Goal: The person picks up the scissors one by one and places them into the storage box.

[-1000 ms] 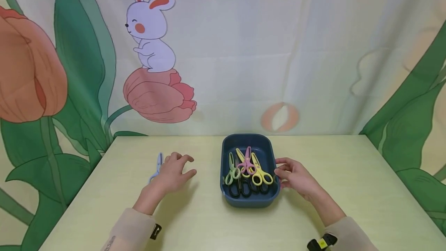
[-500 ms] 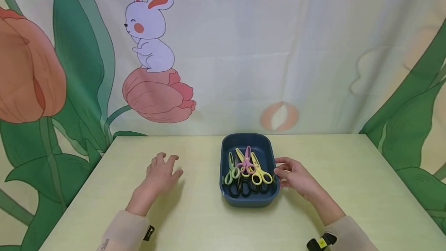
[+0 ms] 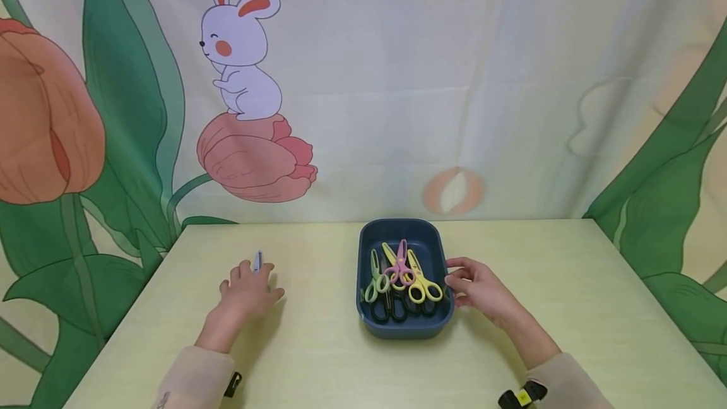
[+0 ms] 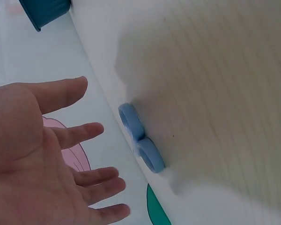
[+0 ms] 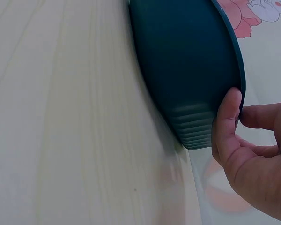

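My left hand (image 3: 247, 292) hovers over a pair of blue scissors (image 3: 258, 262) on the left of the table, its fingers spread. In the left wrist view the blue handle loops show, apart from the fingertips; the hand holds nothing. At the table's middle stands a dark blue plastic box (image 3: 406, 330). My right hand (image 3: 483, 289) grips the box's right rim, with fingers on both sides of the edge in the right wrist view. Inside lie green scissors (image 3: 377, 283), pink scissors (image 3: 402, 267), yellow scissors (image 3: 423, 286) and black-handled scissors (image 3: 399, 311), overlapping one another.
The pale wood-grain table (image 3: 318, 358) ends at the back against a hanging cloth (image 3: 369, 93) printed with a rabbit and tulips. Black straps sit at both wrists, near the light sleeves.
My left hand has moved left, from beside the blue scissors to over them, and the blade tip now shows past its fingers. The right hand and the box have stayed in place.
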`<state>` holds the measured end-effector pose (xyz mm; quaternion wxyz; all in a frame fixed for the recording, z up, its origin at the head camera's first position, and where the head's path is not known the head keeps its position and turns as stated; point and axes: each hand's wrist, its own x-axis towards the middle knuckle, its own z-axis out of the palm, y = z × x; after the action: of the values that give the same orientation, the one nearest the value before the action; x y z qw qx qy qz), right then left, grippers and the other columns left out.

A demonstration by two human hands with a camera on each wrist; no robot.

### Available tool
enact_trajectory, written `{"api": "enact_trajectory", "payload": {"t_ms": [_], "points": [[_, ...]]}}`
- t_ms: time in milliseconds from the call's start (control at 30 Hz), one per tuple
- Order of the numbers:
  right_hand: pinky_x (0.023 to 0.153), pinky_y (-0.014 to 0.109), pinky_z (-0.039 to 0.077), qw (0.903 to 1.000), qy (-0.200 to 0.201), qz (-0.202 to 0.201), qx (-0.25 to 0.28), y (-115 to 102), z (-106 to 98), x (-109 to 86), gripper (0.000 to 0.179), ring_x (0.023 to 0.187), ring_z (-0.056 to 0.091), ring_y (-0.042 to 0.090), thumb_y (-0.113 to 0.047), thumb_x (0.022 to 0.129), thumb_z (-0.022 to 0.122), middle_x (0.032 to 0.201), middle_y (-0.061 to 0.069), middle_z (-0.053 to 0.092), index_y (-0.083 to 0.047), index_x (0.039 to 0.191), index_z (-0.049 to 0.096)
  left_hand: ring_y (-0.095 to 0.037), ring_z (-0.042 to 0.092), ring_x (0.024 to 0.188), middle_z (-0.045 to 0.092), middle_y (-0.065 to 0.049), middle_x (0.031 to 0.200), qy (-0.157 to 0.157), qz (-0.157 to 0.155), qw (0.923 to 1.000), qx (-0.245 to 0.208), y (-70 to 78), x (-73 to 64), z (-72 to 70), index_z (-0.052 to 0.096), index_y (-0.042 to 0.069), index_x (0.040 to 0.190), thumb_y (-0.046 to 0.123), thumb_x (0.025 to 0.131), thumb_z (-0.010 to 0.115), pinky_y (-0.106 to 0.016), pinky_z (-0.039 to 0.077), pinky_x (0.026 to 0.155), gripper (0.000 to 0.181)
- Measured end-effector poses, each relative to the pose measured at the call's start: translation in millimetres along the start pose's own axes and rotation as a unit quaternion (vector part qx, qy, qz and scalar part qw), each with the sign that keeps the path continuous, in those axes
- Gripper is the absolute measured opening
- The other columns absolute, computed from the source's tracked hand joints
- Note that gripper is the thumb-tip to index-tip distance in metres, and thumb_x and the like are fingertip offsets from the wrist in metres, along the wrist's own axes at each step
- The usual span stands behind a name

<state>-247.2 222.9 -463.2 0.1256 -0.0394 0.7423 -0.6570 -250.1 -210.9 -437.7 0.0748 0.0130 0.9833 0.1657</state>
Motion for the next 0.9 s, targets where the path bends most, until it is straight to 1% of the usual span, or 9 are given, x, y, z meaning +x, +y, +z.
{"api": "enact_trajectory", "payload": {"t_ms": [133, 267, 433, 533, 667, 733, 900], "points": [[0.064, 0.03, 0.057, 1.0, -0.001, -0.005, 0.001, 0.4, -0.8, 0.2, 0.044, 0.078, 0.062, 0.021, -0.002, 0.104, 0.055, 0.108, 0.022, 0.056, 0.012, 0.143, 0.041, -0.058, 0.027, 0.132, 0.029, -0.042, 0.141, -0.018, -0.018, 0.9997, 0.005, -1.0, 1.9, -0.5, 0.043, 0.0, 0.15, 0.03, 0.101, 0.063, -0.077, 0.023, 0.104, 0.061], [0.064, 0.03, 0.057, 1.0, 0.001, -0.003, 0.002, 0.4, -0.8, 0.9, 0.044, 0.078, 0.062, 0.021, -0.002, 0.104, 0.055, 0.109, 0.024, 0.056, 0.012, 0.143, 0.042, -0.057, 0.03, 0.128, 0.034, -0.041, 0.138, -0.024, -0.02, 0.9995, 0.008, -3.1, 2.8, 0.0, 0.046, 0.001, 0.149, 0.03, 0.1, 0.064, -0.076, 0.026, 0.102, 0.06], [0.063, 0.029, 0.057, 1.0, 0.0, 0.001, 0.007, 0.7, 0.8, 0.9, 0.043, 0.077, 0.062, 0.021, 0.0, 0.103, 0.055, 0.108, 0.024, 0.056, 0.012, 0.142, 0.042, -0.056, 0.035, 0.123, 0.038, -0.04, 0.133, -0.031, -0.008, 0.9994, 0.013, -5.7, 1.8, -0.1, 0.047, 0.0, 0.148, 0.026, 0.1, 0.064, -0.074, 0.035, 0.094, 0.057], [0.063, 0.029, 0.057, 1.0, -0.003, -0.001, 0.005, 0.7, 1.3, 0.5, 0.043, 0.077, 0.061, 0.021, -0.001, 0.104, 0.054, 0.108, 0.023, 0.056, 0.013, 0.143, 0.041, -0.054, 0.039, 0.118, 0.04, -0.04, 0.128, -0.036, 0.003, 0.9992, 0.016, -8.5, 1.1, 0.3, 0.048, -0.003, 0.145, 0.02, 0.1, 0.063, -0.069, 0.042, 0.091, 0.053], [0.063, 0.03, 0.057, 1.0, -0.004, -0.007, 0.004, 0.0, 1.1, 0.0, 0.044, 0.077, 0.061, 0.021, -0.001, 0.104, 0.054, 0.108, 0.024, 0.056, 0.013, 0.143, 0.041, -0.053, 0.043, 0.112, 0.041, -0.04, 0.122, -0.042, 0.022, 0.9987, 0.021, -12.0, 1.5, 0.7, 0.049, -0.008, 0.14, 0.014, 0.1, 0.064, -0.063, 0.048, 0.087, 0.048], [0.063, 0.03, 0.057, 1.0, -0.004, -0.008, 0.004, -0.2, 0.9, -0.2, 0.044, 0.077, 0.062, 0.021, -0.001, 0.104, 0.054, 0.108, 0.024, 0.056, 0.013, 0.143, 0.041, -0.052, 0.043, 0.11, 0.042, -0.039, 0.121, -0.039, 0.027, 0.9986, 0.021, -13.2, 1.9, 1.0, 0.05, -0.009, 0.139, 0.012, 0.099, 0.064, -0.061, 0.049, 0.087, 0.047], [0.064, 0.029, 0.057, 1.0, -0.001, -0.002, 0.002, 0.1, -0.1, -0.4, 0.043, 0.078, 0.063, 0.021, -0.001, 0.104, 0.054, 0.11, 0.026, 0.055, 0.012, 0.143, 0.042, -0.049, 0.047, 0.108, 0.046, -0.036, 0.12, -0.025, 0.029, 0.9991, 0.018, -13.4, 2.5, 1.6, 0.054, -0.009, 0.134, 0.011, 0.098, 0.068, -0.059, 0.051, 0.085, 0.044]]}}
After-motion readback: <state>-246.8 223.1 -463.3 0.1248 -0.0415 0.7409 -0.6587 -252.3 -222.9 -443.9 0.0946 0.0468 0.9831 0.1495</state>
